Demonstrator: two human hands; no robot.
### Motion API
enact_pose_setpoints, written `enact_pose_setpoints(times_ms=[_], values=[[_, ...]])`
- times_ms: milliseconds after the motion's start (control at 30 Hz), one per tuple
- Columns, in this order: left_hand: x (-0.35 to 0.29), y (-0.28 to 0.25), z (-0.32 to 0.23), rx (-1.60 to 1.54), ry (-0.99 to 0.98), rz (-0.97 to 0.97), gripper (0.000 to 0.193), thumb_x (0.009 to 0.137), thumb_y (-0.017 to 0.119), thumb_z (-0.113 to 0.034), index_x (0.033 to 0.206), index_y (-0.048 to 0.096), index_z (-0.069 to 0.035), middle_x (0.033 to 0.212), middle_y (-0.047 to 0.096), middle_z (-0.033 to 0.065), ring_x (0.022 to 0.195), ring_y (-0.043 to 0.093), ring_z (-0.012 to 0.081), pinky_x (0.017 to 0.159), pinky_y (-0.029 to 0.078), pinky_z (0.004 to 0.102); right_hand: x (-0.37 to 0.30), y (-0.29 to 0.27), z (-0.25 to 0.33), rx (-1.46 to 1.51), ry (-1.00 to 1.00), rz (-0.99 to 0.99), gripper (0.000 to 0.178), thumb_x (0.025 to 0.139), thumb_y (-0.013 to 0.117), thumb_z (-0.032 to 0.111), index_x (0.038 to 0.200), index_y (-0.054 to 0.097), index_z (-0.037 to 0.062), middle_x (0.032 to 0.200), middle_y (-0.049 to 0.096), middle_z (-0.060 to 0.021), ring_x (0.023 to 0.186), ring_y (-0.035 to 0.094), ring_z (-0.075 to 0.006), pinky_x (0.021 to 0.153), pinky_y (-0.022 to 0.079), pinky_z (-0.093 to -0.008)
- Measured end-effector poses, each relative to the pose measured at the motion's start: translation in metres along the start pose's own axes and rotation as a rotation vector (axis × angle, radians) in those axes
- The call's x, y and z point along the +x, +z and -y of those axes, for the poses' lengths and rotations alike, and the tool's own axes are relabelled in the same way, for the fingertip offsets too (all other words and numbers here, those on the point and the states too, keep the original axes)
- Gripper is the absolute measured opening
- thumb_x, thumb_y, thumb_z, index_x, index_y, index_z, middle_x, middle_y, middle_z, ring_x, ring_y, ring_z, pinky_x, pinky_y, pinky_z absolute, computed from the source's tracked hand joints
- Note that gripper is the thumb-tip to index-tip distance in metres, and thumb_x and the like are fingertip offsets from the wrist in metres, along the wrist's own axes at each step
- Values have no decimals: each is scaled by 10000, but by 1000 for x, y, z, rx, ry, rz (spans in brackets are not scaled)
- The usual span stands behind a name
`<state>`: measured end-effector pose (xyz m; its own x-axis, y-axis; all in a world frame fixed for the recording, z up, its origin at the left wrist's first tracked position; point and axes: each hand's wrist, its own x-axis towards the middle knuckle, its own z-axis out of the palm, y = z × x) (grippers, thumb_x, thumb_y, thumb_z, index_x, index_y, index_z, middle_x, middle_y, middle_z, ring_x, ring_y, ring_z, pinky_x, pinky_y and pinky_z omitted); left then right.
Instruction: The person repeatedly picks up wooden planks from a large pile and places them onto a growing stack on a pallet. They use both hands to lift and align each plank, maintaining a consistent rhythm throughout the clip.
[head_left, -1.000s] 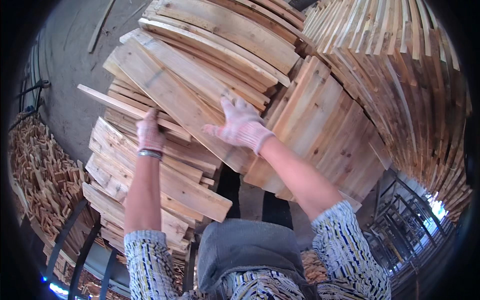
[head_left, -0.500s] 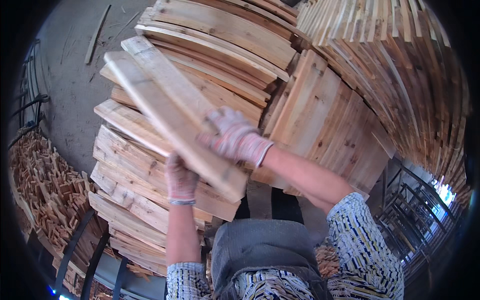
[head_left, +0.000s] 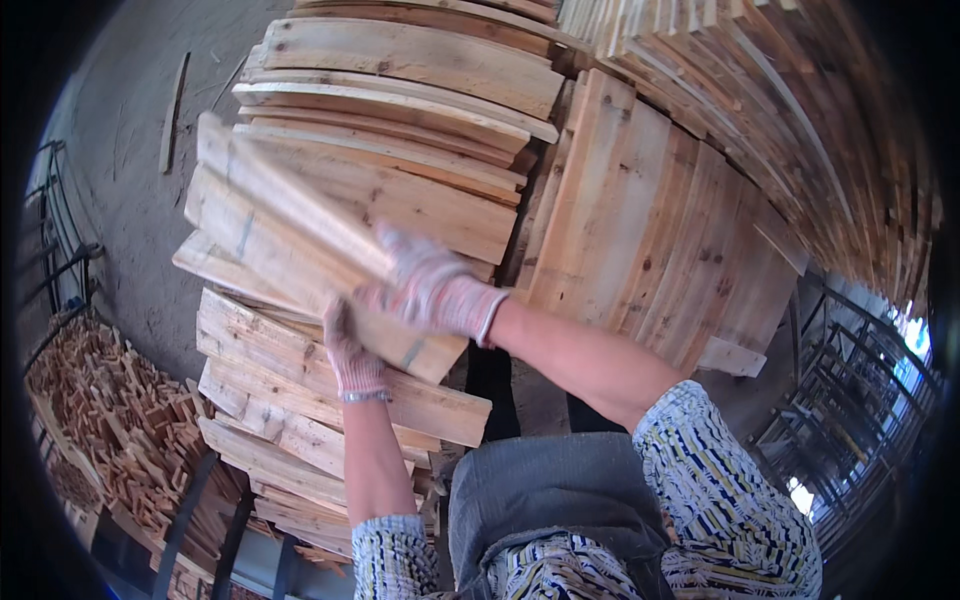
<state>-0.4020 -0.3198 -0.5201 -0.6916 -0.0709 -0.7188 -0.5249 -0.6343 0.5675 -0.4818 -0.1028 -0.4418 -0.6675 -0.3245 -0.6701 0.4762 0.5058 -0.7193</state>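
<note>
Two wooden boards slant across the stacked planks in front of me, their far ends up and to the left. The nearer board shows its broad face, with dark marks across it. Its lower edge is in my left hand, fingers closed around it. My gloved right hand is closed on the second board, just behind the first, with the thumb against the nearer board. That second board and the right fingertips are blurred by motion. Both hands wear pale knitted gloves with reddish patches.
Rows of loose planks lie beyond and below my hands. A tight stack of boards stands to the right, with a tall pile behind it. Wood offcuts fill the lower left. Metal frames stand at the right.
The two boards have swung to a flatter slant, and the nearer one has turned from its edge to show its broad face. Both hands keep hold; the whole view has shifted slightly.
</note>
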Motion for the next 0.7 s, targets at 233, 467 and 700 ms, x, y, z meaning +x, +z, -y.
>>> enact_pose_setpoints(times_ms=[233, 467, 700], values=[[-159, 21, -48, 153, -273, -203, 533, 869, 715, -470, 1252, 640, -106, 1283, 643, 102, 1155, 619, 272, 1055, 501, 455, -112, 54, -20, 98, -26, 98, 886, 942, 663, 402, 1586, 183, 29, 1334, 561, -313, 1183, 588, -460, 1002, 489, -481], [-241, 40, -3, 349, -423, -1, 705, 763, 855, -253, 1329, 521, 2, 1108, 633, 94, 988, 643, 252, 925, 546, 423, -162, 31, -56, 388, -92, -237, 1064, 846, 760, 500, 1592, 165, 28, 1530, 368, -299, 1419, 399, -429, 1186, 335, -434], [-262, 132, 66, 904, -442, 334, 544, 796, 824, -29, 1275, 567, -29, 1073, 657, 38, 914, 612, 133, 846, 545, 329, -250, -38, -90, 452, 47, -364, 1284, 695, 869, 519, 1604, 99, 41, 1584, 297, -287, 1416, 420, -391, 1154, 382, -423]])
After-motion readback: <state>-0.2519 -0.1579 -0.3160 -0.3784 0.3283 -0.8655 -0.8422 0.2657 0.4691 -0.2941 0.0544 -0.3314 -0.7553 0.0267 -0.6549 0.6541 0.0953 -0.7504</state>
